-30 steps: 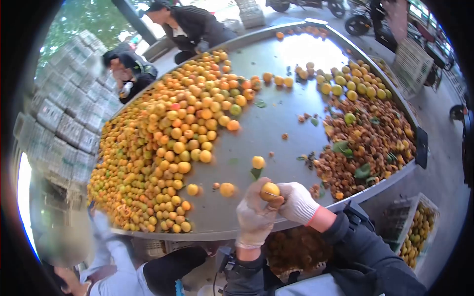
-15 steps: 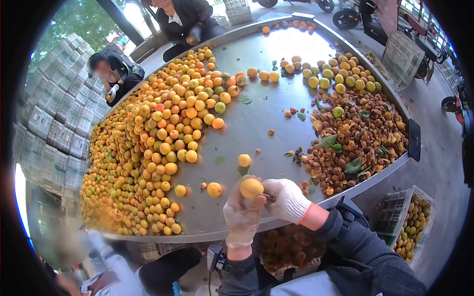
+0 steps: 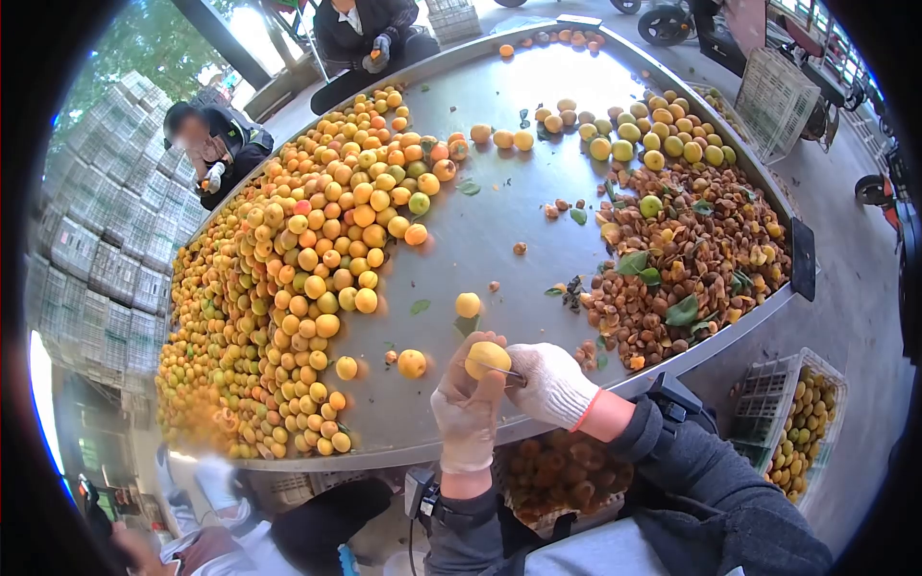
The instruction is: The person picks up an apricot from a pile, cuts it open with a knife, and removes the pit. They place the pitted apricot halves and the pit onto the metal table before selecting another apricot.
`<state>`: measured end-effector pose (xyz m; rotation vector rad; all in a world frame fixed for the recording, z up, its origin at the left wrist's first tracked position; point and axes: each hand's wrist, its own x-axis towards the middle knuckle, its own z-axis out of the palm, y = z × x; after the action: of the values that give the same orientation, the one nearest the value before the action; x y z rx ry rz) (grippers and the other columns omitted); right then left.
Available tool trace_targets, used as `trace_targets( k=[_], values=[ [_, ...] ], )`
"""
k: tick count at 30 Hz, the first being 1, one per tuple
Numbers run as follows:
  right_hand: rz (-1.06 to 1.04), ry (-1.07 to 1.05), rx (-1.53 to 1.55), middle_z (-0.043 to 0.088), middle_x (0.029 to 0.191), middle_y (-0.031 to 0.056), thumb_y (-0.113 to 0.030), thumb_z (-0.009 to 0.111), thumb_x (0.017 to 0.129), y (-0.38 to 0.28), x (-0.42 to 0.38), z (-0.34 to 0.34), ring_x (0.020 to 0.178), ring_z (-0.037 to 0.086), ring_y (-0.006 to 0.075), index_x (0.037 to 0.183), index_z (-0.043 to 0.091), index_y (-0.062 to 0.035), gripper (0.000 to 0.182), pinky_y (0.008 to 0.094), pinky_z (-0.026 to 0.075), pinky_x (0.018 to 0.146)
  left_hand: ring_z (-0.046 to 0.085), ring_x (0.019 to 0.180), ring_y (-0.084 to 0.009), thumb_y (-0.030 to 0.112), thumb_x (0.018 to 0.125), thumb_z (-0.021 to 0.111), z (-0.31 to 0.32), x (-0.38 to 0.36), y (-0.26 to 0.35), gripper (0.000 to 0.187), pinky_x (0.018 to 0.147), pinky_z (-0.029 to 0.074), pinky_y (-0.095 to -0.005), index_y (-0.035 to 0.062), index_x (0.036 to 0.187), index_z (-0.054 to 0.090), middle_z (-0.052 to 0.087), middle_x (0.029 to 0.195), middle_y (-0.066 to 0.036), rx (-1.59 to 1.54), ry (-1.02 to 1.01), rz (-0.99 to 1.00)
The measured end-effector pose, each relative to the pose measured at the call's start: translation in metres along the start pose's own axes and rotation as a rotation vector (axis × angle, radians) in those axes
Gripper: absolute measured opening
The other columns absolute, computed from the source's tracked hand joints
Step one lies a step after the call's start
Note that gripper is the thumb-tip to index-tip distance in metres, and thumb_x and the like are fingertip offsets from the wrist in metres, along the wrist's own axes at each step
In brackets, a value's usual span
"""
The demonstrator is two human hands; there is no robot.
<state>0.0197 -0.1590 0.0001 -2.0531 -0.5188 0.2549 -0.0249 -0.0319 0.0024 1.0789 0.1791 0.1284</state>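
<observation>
left hand (image 3: 465, 411), gloved, curls round a yellow fruit (image 3: 488, 359), apparently to steady it against the thin tool (image 3: 517, 376) gripped in the closed right hand (image 3: 557, 386), above the metal table (image 3: 538, 312)'s near edge.

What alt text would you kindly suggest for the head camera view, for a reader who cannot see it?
A gloved left hand holds a yellow fruit while the gloved right hand holds a thin tool against it, at the edge of a metal table. Piled yellow-orange fruit covers the table's left side; brown pieces and more fruit lie on the right.
</observation>
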Motion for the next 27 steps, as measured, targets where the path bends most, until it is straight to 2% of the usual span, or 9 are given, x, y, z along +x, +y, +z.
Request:
trace_targets(
  k=[1,3,7,9,13,16,18,21,27],
  values=[
    [0.009,-0.027,-0.014,0.065,0.083,0.0185,-0.009,0.064,0.074,-0.001,0.000,-0.002,0.079,0.064,0.0380,0.098,0.065,-0.0065,0.024,0.0403,0.051,0.068,0.057,0.110,-0.0202,0.007,0.080,0.076,0.001,0.000,0.001,0.055,0.098,0.044,-0.0317,-0.0004,0.128,0.052,0.059,0.121,-0.012,-0.001,0.001,-0.001],
    [0.022,-0.054,-0.027,0.065,0.083,0.0186,-0.009,0.064,0.075,-0.003,0.002,-0.008,0.078,0.063,0.0380,0.098,0.066,-0.0066,0.023,0.0402,0.051,0.067,0.057,0.111,-0.0211,0.006,0.077,0.077,0.005,-0.003,0.005,0.058,0.096,0.046,-0.0324,-0.0024,0.129,0.051,0.058,0.123,-0.013,0.552,0.026,0.155],
    [0.072,-0.211,0.030,0.065,0.083,0.0188,-0.008,0.063,0.076,0.004,0.006,-0.010,0.079,0.063,0.0381,0.098,0.066,-0.0070,0.022,0.0401,0.051,0.067,0.057,0.111,-0.0215,0.006,0.077,0.078,0.006,-0.001,0.008,0.059,0.095,0.047,-0.0324,-0.0038,0.128,0.051,0.058,0.123,-0.014,0.900,-0.025,0.254],
    [0.049,-0.188,0.090,0.065,0.084,0.0187,-0.008,0.063,0.076,0.005,0.005,-0.006,0.079,0.064,0.0380,0.098,0.066,-0.0072,0.022,0.0399,0.051,0.067,0.058,0.108,-0.0218,0.008,0.079,0.077,0.009,0.000,-0.001,0.056,0.095,0.046,-0.0326,-0.0040,0.128,0.052,0.060,0.120,-0.014,0.097,-0.011,0.198],
    [0.004,-0.004,0.038,0.066,0.084,0.0181,-0.007,0.062,0.076,0.005,0.000,0.003,0.079,0.064,0.0379,0.099,0.066,-0.0077,0.024,0.0392,0.051,0.068,0.058,0.107,-0.0223,0.012,0.081,0.076,-0.002,0.003,0.000,0.055,0.094,0.047,-0.0333,-0.0040,0.127,0.052,0.061,0.118,-0.014,-0.050,-0.027,-0.026],
    [0.015,0.003,0.023,0.065,0.084,0.0181,-0.008,0.063,0.075,0.002,-0.002,0.002,0.079,0.064,0.0380,0.100,0.066,-0.0081,0.025,0.0391,0.051,0.068,0.059,0.105,-0.0210,0.018,0.081,0.076,0.004,-0.001,0.005,0.053,0.092,0.048,-0.0320,-0.0034,0.125,0.054,0.062,0.117,-0.012,0.153,-0.006,0.012],
    [0.032,-0.005,0.011,0.065,0.084,0.0182,-0.009,0.064,0.075,0.002,0.000,-0.001,0.080,0.063,0.0381,0.100,0.066,-0.0083,0.025,0.0392,0.051,0.068,0.060,0.103,-0.0185,0.021,0.081,0.077,0.005,-0.003,0.009,0.051,0.090,0.048,-0.0302,-0.0018,0.122,0.057,0.063,0.114,-0.008,0.791,0.027,0.217],
    [0.129,-0.200,-0.035,0.065,0.084,0.0182,-0.010,0.064,0.074,0.003,0.004,-0.009,0.079,0.063,0.0380,0.100,0.066,-0.0088,0.026,0.0389,0.051,0.068,0.060,0.101,-0.0171,0.017,0.078,0.078,0.002,0.001,0.008,0.047,0.089,0.048,-0.0294,0.0001,0.118,0.059,0.063,0.111,-0.006,1.104,0.042,0.446],
    [-0.007,0.026,-0.016,0.065,0.078,0.0167,-0.011,0.063,0.076,0.002,-0.002,-0.001,0.072,0.063,0.0368,0.091,0.067,-0.0081,0.016,0.0408,0.050,0.064,0.059,0.103,-0.0184,0.002,0.074,0.079,0.009,0.002,-0.002,0.054,0.091,0.048,-0.0295,-0.0005,0.122,0.055,0.062,0.114,-0.009,0.125,0.027,0.178]
  ],
)
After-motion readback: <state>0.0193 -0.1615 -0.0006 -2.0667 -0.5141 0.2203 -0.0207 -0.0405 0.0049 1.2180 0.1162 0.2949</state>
